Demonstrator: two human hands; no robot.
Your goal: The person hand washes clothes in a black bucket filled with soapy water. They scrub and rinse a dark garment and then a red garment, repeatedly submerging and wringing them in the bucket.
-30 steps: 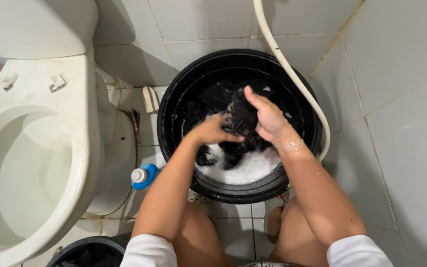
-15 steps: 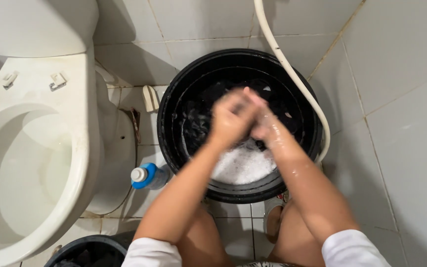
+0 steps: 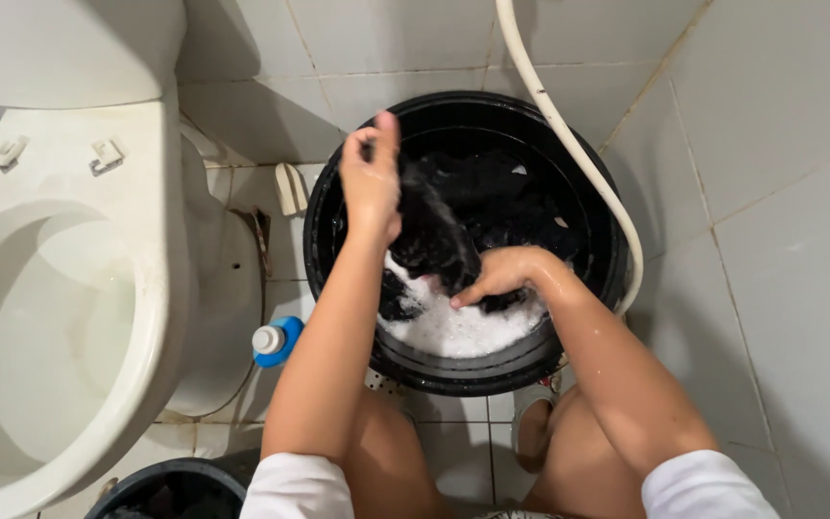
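Left hand: the left hand point(image 3: 371, 183) is rising above the far-left rim of the basin, fingers clenched on 1 end of the black garment point(image 3: 434, 240).
Right hand: the right hand point(image 3: 503, 273) is pressing low over the suds, fingers closing on the lower part of the same garment.
Garment: it is stretching between the 2 hands, soaked, partly lifted clear of the water and partly trailing in it.
Basin: the black basin point(image 3: 324, 207) is sitting on the floor between the person's knees, holding dark water, more dark cloth toward the far side and white foam point(image 3: 463, 332) at the near edge.
Progress: judging by the foam and the wet cloth, soaping is under way; rinsing and wringing are not yet showing.
Hose: a white hose point(image 3: 569, 144) is running down along the basin's right rim.
Surroundings: a white toilet point(image 3: 69, 288) is standing to the left, a blue bottle with a white cap point(image 3: 276, 339) is lying beside its base, and a dark bucket point(image 3: 170, 490) is showing at the lower left.
Room: pale tiled floor point(image 3: 780, 288) and walls are enclosing a small bathroom.
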